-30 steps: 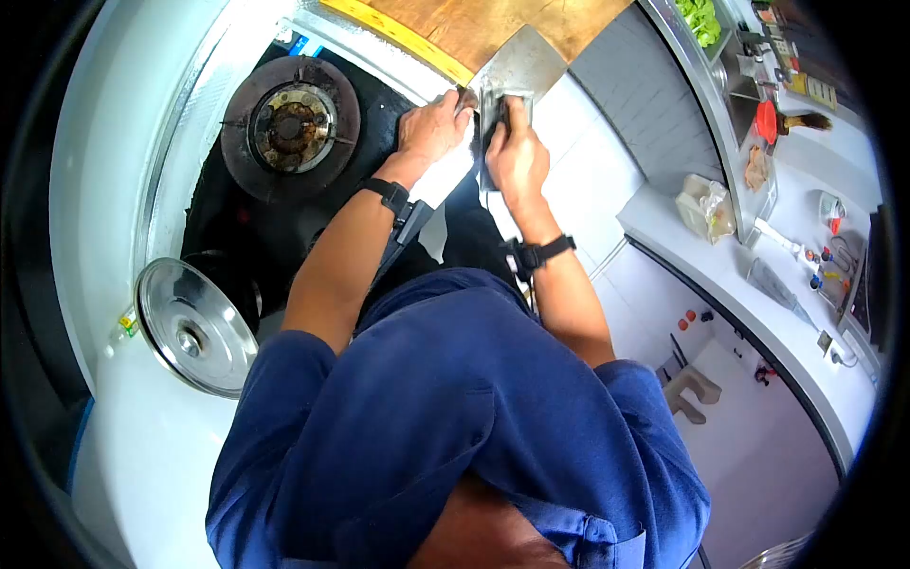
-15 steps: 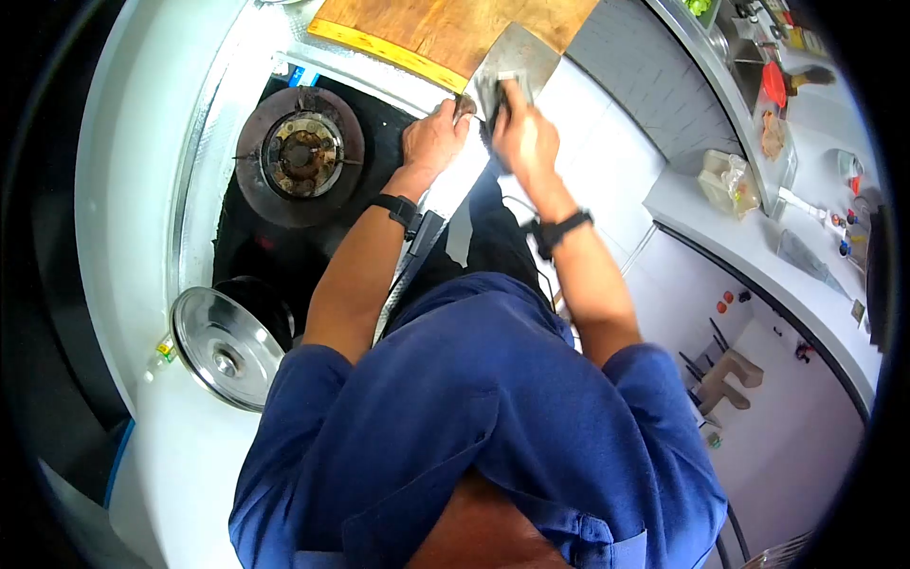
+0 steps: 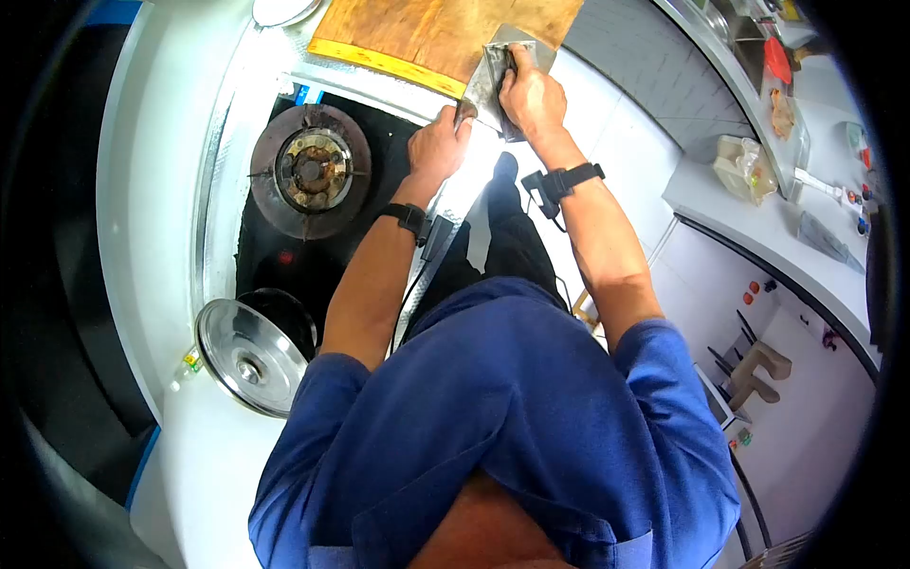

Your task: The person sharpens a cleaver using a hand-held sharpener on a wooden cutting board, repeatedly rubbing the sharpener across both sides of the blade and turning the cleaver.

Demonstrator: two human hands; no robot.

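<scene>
A wide cleaver [image 3: 479, 95] with a grey metal blade lies over the near corner of the wooden board [image 3: 408, 38]. My left hand [image 3: 439, 144] is closed around its dark handle [image 3: 465, 114], beside the stove's edge. On the blade, my right hand [image 3: 533, 98] grips a dark, flat block-like tool [image 3: 509, 116], whose exact kind is unclear. The fingers of that hand point towards the blade's far end and partly cover both tool and blade.
Left of my arms is a black stove with a round burner [image 3: 311, 171]. A pot lid [image 3: 248, 358] leans near a dark pot [image 3: 284, 318]. Across on the right, a counter [image 3: 706, 194] holds a plastic bag [image 3: 749, 171] and other items. Black straps and devices sit on both wrists.
My right hand has moved up along the blade, towards its far end, with the dark tool. My left hand keeps its hold on the handle. The whole view has shifted slightly.
</scene>
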